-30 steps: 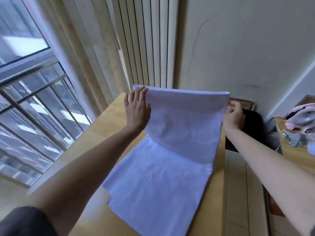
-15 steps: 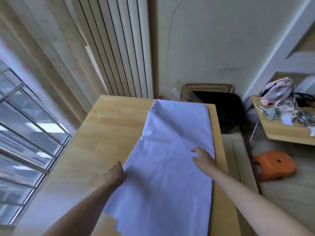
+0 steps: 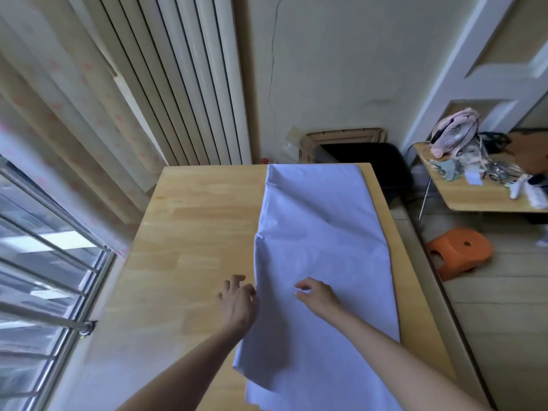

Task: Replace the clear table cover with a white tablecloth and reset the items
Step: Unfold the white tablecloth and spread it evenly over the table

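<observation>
Sliding leftward, the right hand is closing on the left hand at the white tablecloth's left fold; both are curling their fingers, and I cannot tell whether either is gripping. The folded cloth is lying along the right edge of the table. A radiator is standing beyond the far edge, with an orange stool on the floor to the right.

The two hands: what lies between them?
Head view: only the white tablecloth, near its left edge, lies between left hand and right hand.
</observation>
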